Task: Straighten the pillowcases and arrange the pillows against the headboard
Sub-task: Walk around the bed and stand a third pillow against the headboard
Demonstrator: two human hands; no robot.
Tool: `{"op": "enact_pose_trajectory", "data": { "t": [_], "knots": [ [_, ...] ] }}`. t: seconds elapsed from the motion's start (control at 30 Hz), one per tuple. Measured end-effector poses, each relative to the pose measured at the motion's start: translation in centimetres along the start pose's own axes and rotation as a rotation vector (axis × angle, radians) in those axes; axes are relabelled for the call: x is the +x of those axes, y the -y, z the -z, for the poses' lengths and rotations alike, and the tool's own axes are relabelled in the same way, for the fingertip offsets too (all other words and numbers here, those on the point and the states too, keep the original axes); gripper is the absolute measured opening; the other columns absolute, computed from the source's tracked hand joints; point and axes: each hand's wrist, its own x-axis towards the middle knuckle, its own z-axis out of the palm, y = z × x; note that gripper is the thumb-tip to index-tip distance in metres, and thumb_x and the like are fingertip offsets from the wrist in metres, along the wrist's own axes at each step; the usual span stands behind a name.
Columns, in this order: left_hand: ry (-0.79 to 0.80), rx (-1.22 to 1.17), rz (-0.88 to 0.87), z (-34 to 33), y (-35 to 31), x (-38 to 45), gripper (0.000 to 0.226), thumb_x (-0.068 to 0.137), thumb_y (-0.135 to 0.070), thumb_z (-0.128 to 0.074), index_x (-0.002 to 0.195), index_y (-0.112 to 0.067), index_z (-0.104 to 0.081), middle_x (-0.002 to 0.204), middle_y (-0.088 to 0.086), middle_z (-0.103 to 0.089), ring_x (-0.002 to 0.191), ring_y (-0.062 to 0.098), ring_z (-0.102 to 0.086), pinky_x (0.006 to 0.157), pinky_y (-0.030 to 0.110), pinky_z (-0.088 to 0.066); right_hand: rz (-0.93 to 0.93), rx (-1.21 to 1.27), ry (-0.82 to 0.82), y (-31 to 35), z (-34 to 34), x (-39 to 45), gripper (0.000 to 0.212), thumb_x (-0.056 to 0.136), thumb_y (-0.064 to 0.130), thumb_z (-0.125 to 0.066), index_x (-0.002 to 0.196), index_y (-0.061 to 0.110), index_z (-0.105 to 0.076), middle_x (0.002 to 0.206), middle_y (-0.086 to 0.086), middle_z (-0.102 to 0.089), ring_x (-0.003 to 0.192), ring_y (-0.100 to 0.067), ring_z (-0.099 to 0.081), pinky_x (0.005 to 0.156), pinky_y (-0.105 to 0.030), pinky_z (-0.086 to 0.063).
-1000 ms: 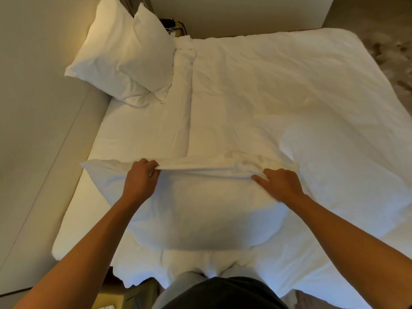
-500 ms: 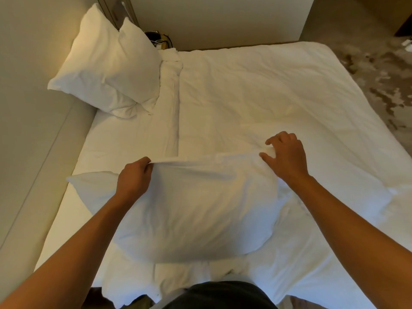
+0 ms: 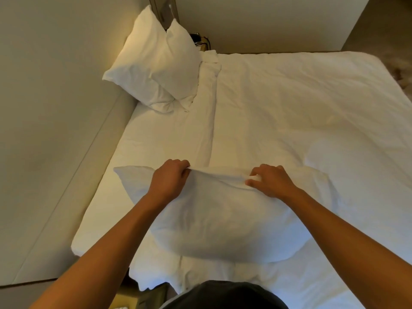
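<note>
White pillow (image 3: 223,219) pinched by both hands — two pillows (image 3: 156,68) at headboard (image 3: 55,85).

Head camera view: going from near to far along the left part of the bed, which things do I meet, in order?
Left hand gripping the near pillow → bare sheet → two stacked pillows against the headboard → dark cables behind them.

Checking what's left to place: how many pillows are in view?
3. Two lean together at the far left corner: the rear pillow and the front pillow. The near pillow lies in front, gripped by the left hand and right hand.
</note>
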Motion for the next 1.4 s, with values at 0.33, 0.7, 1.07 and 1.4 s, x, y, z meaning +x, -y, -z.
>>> {"op": "enact_pose_trajectory", "data": {
  "t": [0.33,0.7,1.07,1.4],
  "knots": [
    [0.030,0.008,0.053,0.1,1.4,0.4,0.020,0.102,-0.028,-0.054,0.107,-0.020,-0.071,0.103,0.000,-0.070,0.097,0.021,-0.056,0.071,0.037,-0.053,0.017,0.468,-0.309,-0.5,0.5,-3.0,0.040,0.106,0.039,-0.054,0.071,0.037,-0.034,0.058,0.007,-0.040,0.049,-0.008,-0.035,0.048,-0.020,-0.028],
    [0.243,-0.165,-0.018,-2.0,2.1,1.4,0.021,0.108,-0.035,-0.040,0.103,-0.018,-0.051,0.091,0.003,-0.062,0.082,0.024,-0.058,0.066,0.036,-0.044,-0.012,0.299,-0.307,-1.9,0.3,-5.9,0.039,0.103,0.046,-0.057,0.079,0.020,-0.040,0.060,0.004,-0.047,0.052,-0.009,-0.039,0.049,-0.026,-0.031],
    [0.304,-0.158,0.105,-3.1,2.2,1.0,0.018,0.102,-0.030,-0.055,0.104,-0.013,-0.060,0.080,0.003,-0.062,0.075,0.027,-0.060,0.069,0.033,-0.045,-0.132,0.278,-0.242,-2.8,-0.6,-5.5,0.036,0.109,0.032,-0.048,0.078,0.014,-0.054,0.075,-0.004,-0.060,0.072,-0.025,-0.059,0.065,-0.038,-0.044],
    [0.240,-0.039,0.120,-3.6,1.3,0.2,0.028,0.106,-0.034,-0.043,0.089,-0.015,-0.053,0.076,0.006,-0.064,0.070,0.028,-0.060,0.066,0.041,-0.051,-0.131,0.228,-0.276,-3.0,-1.2,-5.2,0.033,0.111,0.037,-0.041,0.095,0.013,-0.056,0.077,-0.007,-0.065,0.069,-0.028,-0.063,0.066,-0.044,-0.055]
  ]
}}
